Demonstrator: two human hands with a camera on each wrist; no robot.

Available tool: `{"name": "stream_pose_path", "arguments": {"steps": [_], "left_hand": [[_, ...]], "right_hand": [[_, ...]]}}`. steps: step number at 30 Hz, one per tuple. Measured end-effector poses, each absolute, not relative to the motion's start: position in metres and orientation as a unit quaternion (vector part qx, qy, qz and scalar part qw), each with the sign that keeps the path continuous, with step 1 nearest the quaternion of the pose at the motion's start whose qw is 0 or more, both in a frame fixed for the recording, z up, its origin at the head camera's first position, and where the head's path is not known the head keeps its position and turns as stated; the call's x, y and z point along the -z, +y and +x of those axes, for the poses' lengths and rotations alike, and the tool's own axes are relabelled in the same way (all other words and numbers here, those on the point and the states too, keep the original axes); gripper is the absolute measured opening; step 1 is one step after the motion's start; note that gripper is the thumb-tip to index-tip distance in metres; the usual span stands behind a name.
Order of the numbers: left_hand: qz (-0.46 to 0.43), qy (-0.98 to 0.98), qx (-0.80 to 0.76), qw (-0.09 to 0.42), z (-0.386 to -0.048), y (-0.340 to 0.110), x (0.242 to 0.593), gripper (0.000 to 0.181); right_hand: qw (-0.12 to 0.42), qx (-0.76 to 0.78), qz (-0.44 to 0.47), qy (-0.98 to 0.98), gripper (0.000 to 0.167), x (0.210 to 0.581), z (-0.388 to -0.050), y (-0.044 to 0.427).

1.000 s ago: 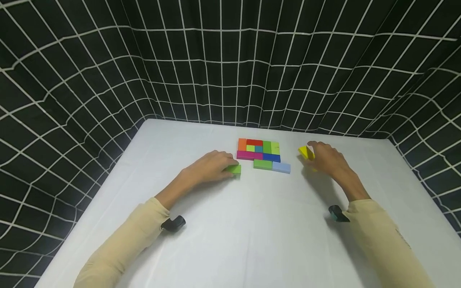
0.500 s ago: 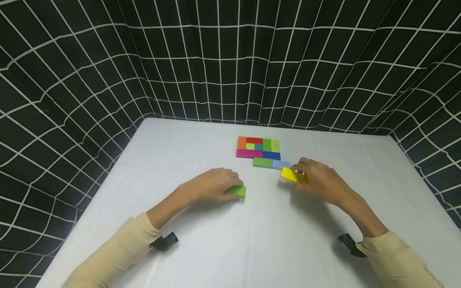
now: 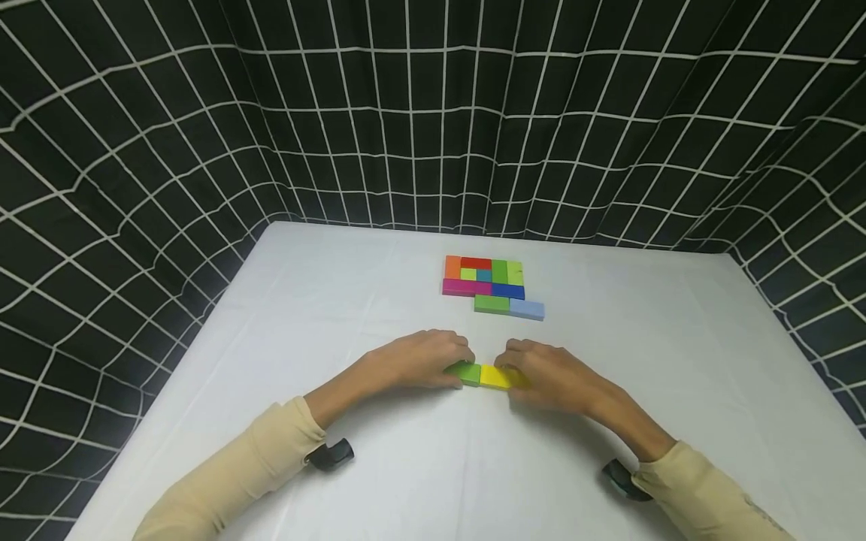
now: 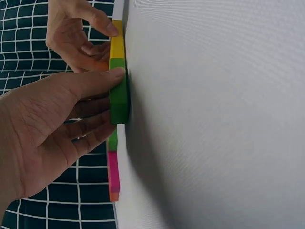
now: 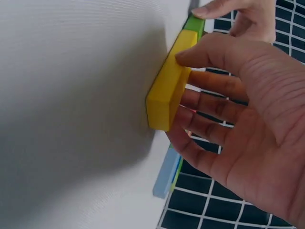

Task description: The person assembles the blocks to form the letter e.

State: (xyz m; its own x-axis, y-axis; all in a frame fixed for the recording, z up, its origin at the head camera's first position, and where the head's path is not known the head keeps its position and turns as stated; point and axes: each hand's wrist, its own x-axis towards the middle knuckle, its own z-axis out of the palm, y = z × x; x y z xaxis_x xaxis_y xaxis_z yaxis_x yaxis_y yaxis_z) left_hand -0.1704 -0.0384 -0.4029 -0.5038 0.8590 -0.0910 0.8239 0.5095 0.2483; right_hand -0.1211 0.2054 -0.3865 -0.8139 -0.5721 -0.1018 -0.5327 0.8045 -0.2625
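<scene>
My left hand (image 3: 426,359) pinches a green block (image 3: 468,373) between thumb and fingers, low at the white tabletop. From the other side my right hand (image 3: 551,374) holds a yellow block (image 3: 495,377) the same way. The two blocks meet end to end in one row, as the left wrist view also shows with the green block (image 4: 119,98) against the yellow block (image 4: 117,40). In the right wrist view the near end of the yellow block (image 5: 167,86) sticks out past my thumb. My fingers cover part of both blocks in the head view.
Behind the hands lies a flat group of coloured blocks, with a magenta block (image 3: 467,287), a dark blue block (image 3: 508,291) and a red block (image 3: 476,263). In front of it a green block (image 3: 492,303) touches a light blue block (image 3: 527,309). A black gridded curtain (image 3: 379,113) surrounds the table.
My left hand has drawn the green block toward me and slightly right. My right hand has brought the yellow block leftward and nearer, from the right side to the green block's end.
</scene>
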Motion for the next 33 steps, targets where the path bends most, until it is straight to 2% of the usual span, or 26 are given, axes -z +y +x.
{"name": "stream_pose_path", "arguments": {"steps": [7,15,33], "left_hand": [[0.488,0.862,-0.102,0.098,-0.171,-0.038,0.409,0.035],[0.487,0.862,-0.101,0.103,-0.173,-0.035,0.409,0.033],[0.494,0.857,-0.107,0.105,-0.173,-0.036,0.407,0.036]], "right_hand": [[0.099,0.116,-0.288,0.946,0.04,0.389,-0.122,0.205],[0.093,0.115,-0.313,0.938,0.033,0.387,-0.127,0.203],[0.11,0.131,-0.323,0.931,0.035,0.386,-0.132,0.206]]}}
